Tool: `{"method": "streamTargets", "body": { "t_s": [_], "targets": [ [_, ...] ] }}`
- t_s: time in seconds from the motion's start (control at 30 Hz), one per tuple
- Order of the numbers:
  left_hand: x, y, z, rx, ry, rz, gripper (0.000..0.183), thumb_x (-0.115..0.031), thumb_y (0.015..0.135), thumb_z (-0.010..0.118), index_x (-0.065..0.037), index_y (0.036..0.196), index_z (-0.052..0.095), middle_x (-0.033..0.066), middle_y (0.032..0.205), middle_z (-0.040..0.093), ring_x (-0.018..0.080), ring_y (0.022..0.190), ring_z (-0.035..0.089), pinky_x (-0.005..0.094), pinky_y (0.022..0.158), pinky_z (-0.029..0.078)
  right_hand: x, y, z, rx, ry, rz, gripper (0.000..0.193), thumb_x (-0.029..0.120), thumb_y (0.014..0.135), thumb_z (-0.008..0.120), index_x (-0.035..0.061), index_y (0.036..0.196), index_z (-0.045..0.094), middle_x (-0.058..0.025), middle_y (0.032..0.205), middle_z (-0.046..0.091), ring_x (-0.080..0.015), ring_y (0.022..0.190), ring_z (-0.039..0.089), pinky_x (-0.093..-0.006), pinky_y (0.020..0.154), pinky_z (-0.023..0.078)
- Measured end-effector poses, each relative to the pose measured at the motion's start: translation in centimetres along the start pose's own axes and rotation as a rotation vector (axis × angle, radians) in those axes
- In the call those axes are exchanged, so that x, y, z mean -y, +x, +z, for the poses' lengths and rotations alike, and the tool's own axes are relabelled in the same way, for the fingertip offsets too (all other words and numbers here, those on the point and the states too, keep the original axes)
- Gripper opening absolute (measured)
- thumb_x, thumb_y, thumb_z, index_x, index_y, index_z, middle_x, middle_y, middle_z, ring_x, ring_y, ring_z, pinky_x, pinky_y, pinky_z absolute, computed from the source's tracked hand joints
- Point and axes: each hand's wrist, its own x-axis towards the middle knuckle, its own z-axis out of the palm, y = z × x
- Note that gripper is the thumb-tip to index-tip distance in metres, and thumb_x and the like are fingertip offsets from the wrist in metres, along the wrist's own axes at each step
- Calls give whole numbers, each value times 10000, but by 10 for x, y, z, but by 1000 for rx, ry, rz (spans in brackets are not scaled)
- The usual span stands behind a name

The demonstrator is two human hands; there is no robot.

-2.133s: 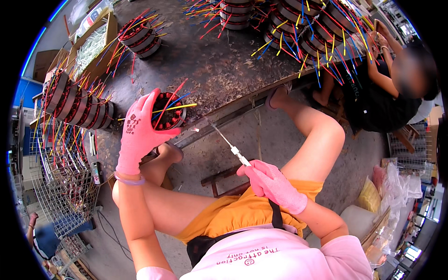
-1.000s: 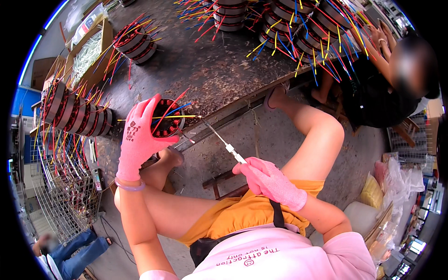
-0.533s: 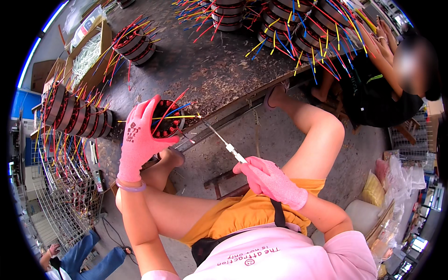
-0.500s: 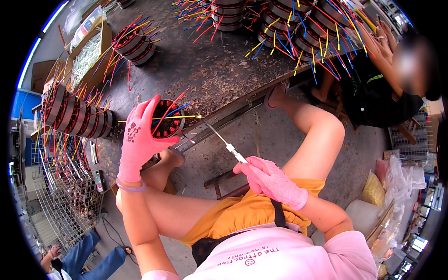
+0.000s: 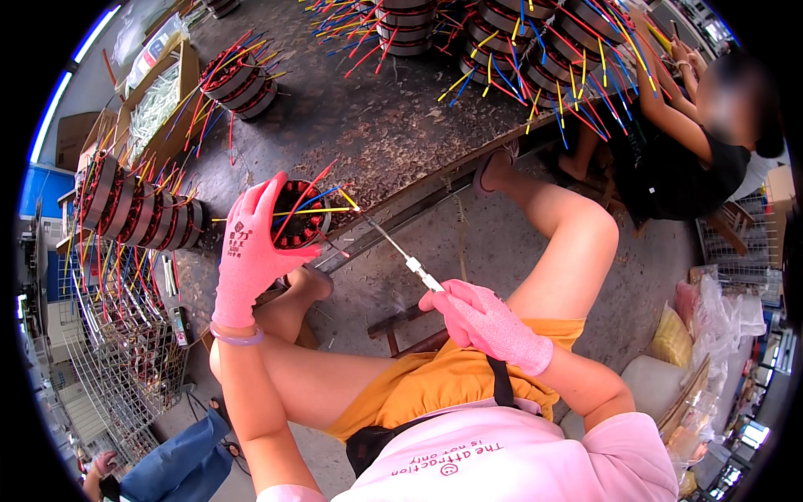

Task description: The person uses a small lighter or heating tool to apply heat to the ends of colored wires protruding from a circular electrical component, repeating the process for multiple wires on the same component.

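A motor stator (image 5: 313,232) with dark red windings sits at the table's front edge, with red, blue and yellow wires sticking out of its opening. My left hand (image 5: 248,243), in a pink glove, holds its left side, fingers over the top and thumb at the near edge. In my pink-gloved right hand (image 5: 489,325) is a white-handled tool (image 5: 416,268) with a long thin metal shaft, gripped by the handle. The shaft's tip meets the ends of the yellow wires (image 5: 348,201) just right of the stator. Whether the tip is hooked on them is too small to tell.
More stators stand in stacks at the far right (image 5: 407,25) and lie in a row at the left (image 5: 138,205). A cardboard box (image 5: 189,71) holds white tubes. Wire-mesh racks (image 5: 125,351) stand at the lower left. Another person (image 5: 669,159) sits at the right.
A yellow wire end now shows as a bent piece above the tool's tip. My hands have barely moved. The people at the right and lower left have shifted.
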Motion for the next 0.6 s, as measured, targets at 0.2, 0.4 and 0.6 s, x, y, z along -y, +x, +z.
{"method": "streamTargets", "body": {
  "t_s": [0.2,0.4,0.6],
  "targets": [
    [-1,-1,-2,-3,1,2,966,-269,561,884,-28,1407,486,151,1315,564,352,1216,531,444,1071,403,3,0,0,-2,-7,2,306,289,1030,495,13,1038,627,-16,623,494,-89,528,472,-269,517,384],
    [-1,0,1,-28,17,23,941,-227,553,856,-46,1403,494,170,1279,575,375,1184,555,442,1037,436,3,-1,0,8,34,27,315,293,1031,502,3,1048,624,-6,623,487,-82,526,458,-262,504,369],
    [-2,0,-1,-11,5,5,952,-261,559,881,-31,1399,498,158,1310,568,361,1210,536,446,1066,407,5,-1,0,6,31,28,312,290,1024,511,1,1049,626,-7,625,486,-82,526,454,-264,506,370]
  ]
}}
